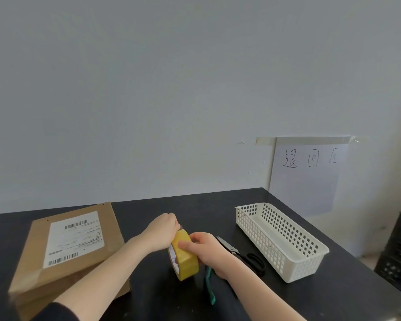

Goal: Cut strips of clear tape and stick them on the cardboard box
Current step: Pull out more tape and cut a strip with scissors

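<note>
A yellowish roll of tape (pixel 186 258) stands on edge above the black table (pixel 195 209), near the front middle. My right hand (pixel 206 249) grips the roll from the right, thumb pressed on its outer face. My left hand (pixel 163 230) pinches at the top of the roll, where the tape's free end seems to be; the end itself is hidden by the fingers. The cardboard box (pixel 33 262), with a white shipping label on top, lies at the left, under my left forearm. Black-handled scissors (pixel 243 256) lie just right of my right hand.
A white perforated plastic basket (pixel 285 258) stands at the right of the table. A green strip-like object (pixel 210 286) lies under my right wrist. A paper sign with handwriting is taped to the wall at the right. A dark crate stands off the table's right edge.
</note>
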